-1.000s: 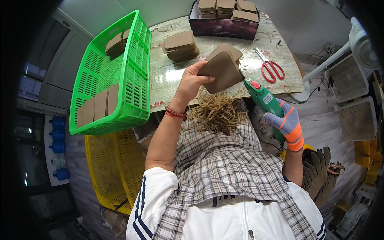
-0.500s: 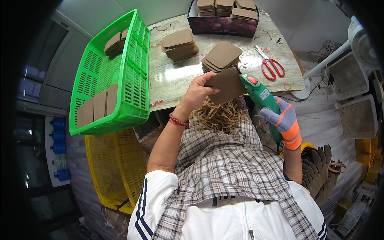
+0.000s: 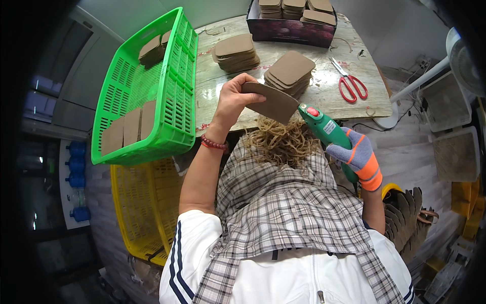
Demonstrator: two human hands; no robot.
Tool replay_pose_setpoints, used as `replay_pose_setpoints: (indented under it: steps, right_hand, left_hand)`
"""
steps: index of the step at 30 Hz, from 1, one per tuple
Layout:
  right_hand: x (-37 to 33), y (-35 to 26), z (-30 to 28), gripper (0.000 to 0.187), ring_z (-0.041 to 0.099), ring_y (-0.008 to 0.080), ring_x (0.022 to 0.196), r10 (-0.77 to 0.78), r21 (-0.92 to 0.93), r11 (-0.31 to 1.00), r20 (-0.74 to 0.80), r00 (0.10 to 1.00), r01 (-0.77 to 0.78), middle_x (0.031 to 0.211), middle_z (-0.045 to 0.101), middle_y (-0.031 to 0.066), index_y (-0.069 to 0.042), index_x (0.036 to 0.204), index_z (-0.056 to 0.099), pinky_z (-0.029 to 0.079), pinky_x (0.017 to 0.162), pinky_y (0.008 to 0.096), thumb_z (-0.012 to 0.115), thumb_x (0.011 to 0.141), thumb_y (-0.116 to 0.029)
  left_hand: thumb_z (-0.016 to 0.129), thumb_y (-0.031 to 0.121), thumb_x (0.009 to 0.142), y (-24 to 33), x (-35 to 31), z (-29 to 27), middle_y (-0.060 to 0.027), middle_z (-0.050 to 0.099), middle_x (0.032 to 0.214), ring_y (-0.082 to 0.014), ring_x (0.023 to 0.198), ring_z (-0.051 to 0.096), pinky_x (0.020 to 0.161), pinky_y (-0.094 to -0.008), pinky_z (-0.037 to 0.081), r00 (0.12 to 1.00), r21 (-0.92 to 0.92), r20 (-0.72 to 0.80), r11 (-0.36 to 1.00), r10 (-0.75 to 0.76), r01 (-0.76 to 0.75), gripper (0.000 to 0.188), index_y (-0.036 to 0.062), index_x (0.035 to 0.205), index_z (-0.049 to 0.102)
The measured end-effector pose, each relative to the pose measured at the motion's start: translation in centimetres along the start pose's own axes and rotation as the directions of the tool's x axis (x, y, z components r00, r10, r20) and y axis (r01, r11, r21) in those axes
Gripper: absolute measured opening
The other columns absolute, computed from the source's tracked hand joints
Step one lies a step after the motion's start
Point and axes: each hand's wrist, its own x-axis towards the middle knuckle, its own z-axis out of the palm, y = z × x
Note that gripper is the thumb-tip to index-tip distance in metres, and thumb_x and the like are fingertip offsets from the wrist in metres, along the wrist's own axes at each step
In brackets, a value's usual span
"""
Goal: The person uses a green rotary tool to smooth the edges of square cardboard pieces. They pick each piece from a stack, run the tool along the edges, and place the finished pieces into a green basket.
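Observation:
Pinched at its left edge by my bare left hand (image 3: 235, 99) is a flat brown pad (image 3: 273, 105) with rounded corners, tilted above my lap. My right hand (image 3: 360, 157), in a grey and orange glove, is wrapped round a green handheld electric cutter (image 3: 328, 130) with a red button. The cutter's head is at the pad's right edge; whether they touch I cannot tell. Below the pad, a heap of thin brown trimmings (image 3: 283, 144) lies on my checked apron (image 3: 283, 202). Just beyond it stands a stack of similar pads (image 3: 289, 68) on the table.
Another pad stack (image 3: 235, 48) and red-handled scissors (image 3: 352, 87) lie on the table (image 3: 217, 96). A dark box (image 3: 291, 33) of pads is at the back. Left are a green crate (image 3: 177, 101) with pads and a yellow crate (image 3: 136, 213). A fan (image 3: 461, 55) stands right.
The pad in my left hand has shifted left and turned, its right end now lower. The cutter's head has gone from the pad's upper corner to its right edge.

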Motion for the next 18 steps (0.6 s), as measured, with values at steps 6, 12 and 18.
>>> replay_pose_setpoints:
  steps: [6, 12, 18]
  right_hand:
    - [0.6, 1.3, 0.6, 0.039, 0.054, 0.0042, 0.064, -0.042, -0.031, 0.999, 0.035, 0.999, 0.043, 0.078, 0.062, -0.0001, -0.001, 0.108, 0.059, 0.044, 0.056, 0.0197, 0.074, 0.077, -0.019]
    - [1.0, 2.0, 0.7, 0.042, 0.056, 0.0044, 0.068, -0.037, -0.056, 0.998, 0.068, 0.997, 0.041, 0.082, 0.064, 0.0013, 0.000, 0.110, 0.059, 0.047, 0.061, 0.0208, 0.075, 0.078, -0.021]
    - [1.0, 1.8, 1.1, 0.042, 0.057, 0.0049, 0.071, -0.080, -0.075, 0.993, 0.076, 0.994, 0.086, 0.083, 0.065, 0.0024, 0.000, 0.109, 0.060, 0.048, 0.064, 0.0217, 0.076, 0.077, -0.022]
  left_hand:
    - [0.068, -0.009, 0.071, 0.6, -0.1, -1.6, -0.0017, 0.066, 0.084, -0.0088, 0.077, 0.060, 0.072, -0.0229, 0.049, 0.994, 0.062, 0.081, 0.996, -0.071, 0.066, 0.020, 0.0009, 0.089, 0.064]
    - [0.066, -0.008, 0.073, 1.5, -0.6, -1.7, -0.0017, 0.065, 0.086, -0.0090, 0.079, 0.060, 0.075, -0.0223, 0.048, 0.977, 0.145, 0.165, 0.983, -0.137, 0.114, 0.023, -0.0005, 0.095, 0.062]
    - [0.069, -0.004, 0.074, 1.0, -0.5, -0.9, -0.0012, 0.065, 0.084, -0.0079, 0.076, 0.059, 0.071, -0.0220, 0.048, 0.982, 0.195, 0.129, 0.975, -0.135, 0.108, 0.020, -0.0003, 0.093, 0.063]
